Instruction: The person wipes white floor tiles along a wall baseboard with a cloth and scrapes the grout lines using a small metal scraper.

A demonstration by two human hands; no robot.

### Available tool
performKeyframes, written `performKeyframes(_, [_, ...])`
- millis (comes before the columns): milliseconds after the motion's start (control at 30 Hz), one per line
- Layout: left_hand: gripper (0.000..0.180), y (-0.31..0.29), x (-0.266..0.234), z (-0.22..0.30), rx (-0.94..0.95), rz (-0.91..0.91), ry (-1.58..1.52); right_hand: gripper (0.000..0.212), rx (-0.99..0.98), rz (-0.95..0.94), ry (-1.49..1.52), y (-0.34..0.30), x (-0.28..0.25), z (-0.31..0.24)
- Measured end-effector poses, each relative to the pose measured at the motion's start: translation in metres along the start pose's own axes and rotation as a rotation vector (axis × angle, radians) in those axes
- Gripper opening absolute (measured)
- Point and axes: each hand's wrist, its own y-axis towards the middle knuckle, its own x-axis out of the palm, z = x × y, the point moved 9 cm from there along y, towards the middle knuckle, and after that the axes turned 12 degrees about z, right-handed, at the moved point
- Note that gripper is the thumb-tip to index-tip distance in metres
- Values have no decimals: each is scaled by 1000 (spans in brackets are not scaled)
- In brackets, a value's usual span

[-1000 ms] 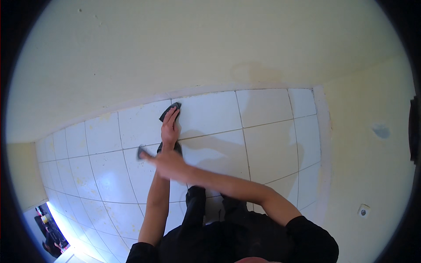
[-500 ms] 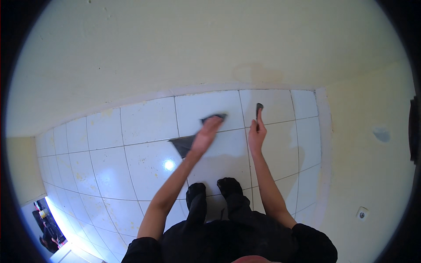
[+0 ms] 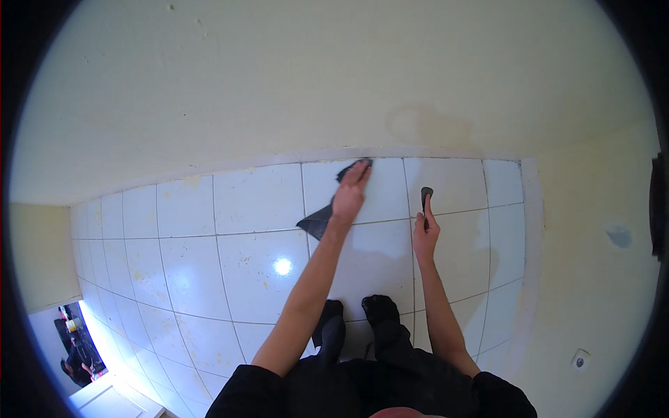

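Stretched forward over the white tiled floor, my left hand presses a dark grey cloth against a tile near the foot of the wall. Part of the cloth shows beyond the fingertips, and a pointed corner trails out to the left of the wrist. My right hand is closed round a slim dark tool with a rounded end, held upright above the floor to the right of the cloth. Most of that tool is hidden by the fingers, so its kind does not show.
A pale wall runs along the far side, and another wall with a socket stands at the right. Yellowish stains mark the tiles on the left. A bright doorway with a person beyond lies at the lower left.
My left hand has slid the cloth forward, closer to the foot of the far wall. The view has shifted slightly. My right hand still holds the dark tool in nearly the same place.
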Motion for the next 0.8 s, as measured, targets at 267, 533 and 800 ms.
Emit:
performKeyframes(267, [61,-41,-149,-127,-305,202,319,55,-38,-102,-39,-5,24,-2])
performKeyframes(533, [63,-69,-220,-80,-509,546,46,56,-49,-77,-34,-8,13,-3])
performKeyframes(800, [53,-83,2,105,320,-289,-59,56,-10,39,-21,12,-10,20])
